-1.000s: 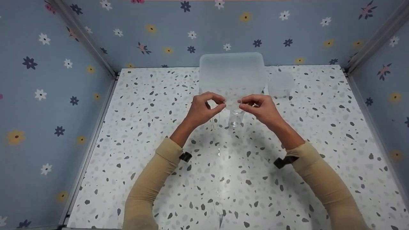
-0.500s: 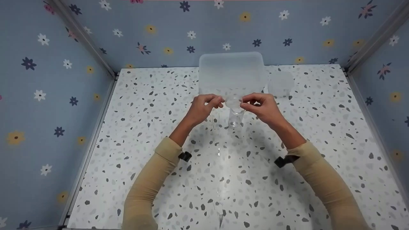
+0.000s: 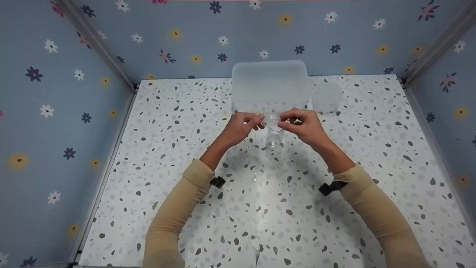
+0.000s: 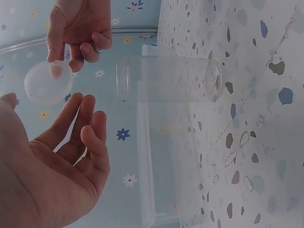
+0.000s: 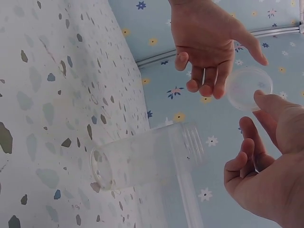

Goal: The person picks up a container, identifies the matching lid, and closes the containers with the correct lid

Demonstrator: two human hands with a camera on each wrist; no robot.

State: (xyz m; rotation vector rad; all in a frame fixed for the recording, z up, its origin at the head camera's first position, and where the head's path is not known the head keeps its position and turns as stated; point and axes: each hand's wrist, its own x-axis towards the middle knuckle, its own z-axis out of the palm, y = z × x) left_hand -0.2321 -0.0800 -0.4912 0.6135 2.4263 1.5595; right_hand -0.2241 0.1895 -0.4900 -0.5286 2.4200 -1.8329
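Observation:
A round, translucent lid (image 5: 242,90) is pinched between the thumb and forefinger of my right hand (image 3: 306,126), tilted above a clear jar. The jar (image 4: 166,78) stands upright on the table, its threaded neck (image 5: 192,142) uncovered. My left hand (image 3: 240,128) is on the other side of the lid, fingers loosely bent and spread. In the left wrist view, its thumb and forefinger lie either side of the lid with gaps, holding nothing. From the head view, the jar (image 3: 274,141) shows just below and between both hands.
Behind the hands, a large frosted box (image 3: 269,82) stands against the back wall. To its right is a smaller translucent container (image 3: 327,96). Flower-patterned walls (image 3: 48,149) enclose the speckled table (image 3: 178,230) at the back and sides.
One second ago both hands were at the lid's edges. My left fingers drew away to the left, then came back in close to it. The right hand stays about where it was.

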